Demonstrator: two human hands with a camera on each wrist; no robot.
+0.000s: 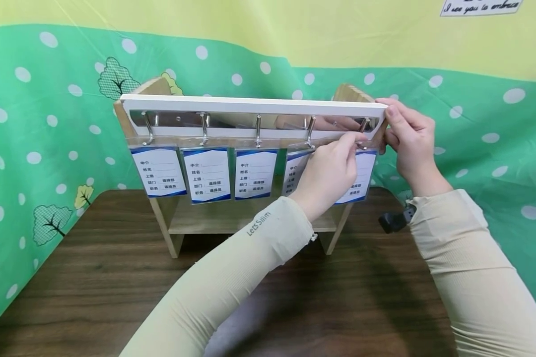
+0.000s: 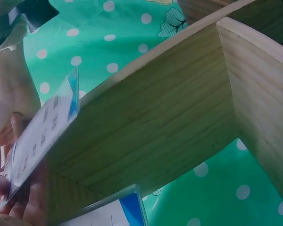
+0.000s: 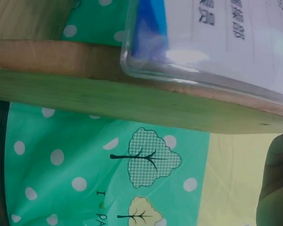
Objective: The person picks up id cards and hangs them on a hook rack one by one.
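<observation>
A white hook rail [image 1: 250,105] with a shiny metal strip and several hooks runs across the top of a wooden rack [image 1: 212,220]. In the head view, my left hand [image 1: 328,171] reaches up to the rightmost hook and pinches the top of the clear badge holder [image 1: 361,181] there. The left wrist view shows fingers on both sides of that badge holder [image 2: 42,134]. My right hand [image 1: 413,141] grips the rail's right end, thumb on the front. Part of the right hand [image 3: 277,183] shows at the edge of the right wrist view.
More badge holders hang in a row from the other hooks, such as the leftmost badge [image 1: 158,171] and a middle badge [image 1: 255,173]. The rack stands on a dark wooden table [image 1: 94,277]. Behind it hangs a green and yellow dotted cloth [image 1: 473,119].
</observation>
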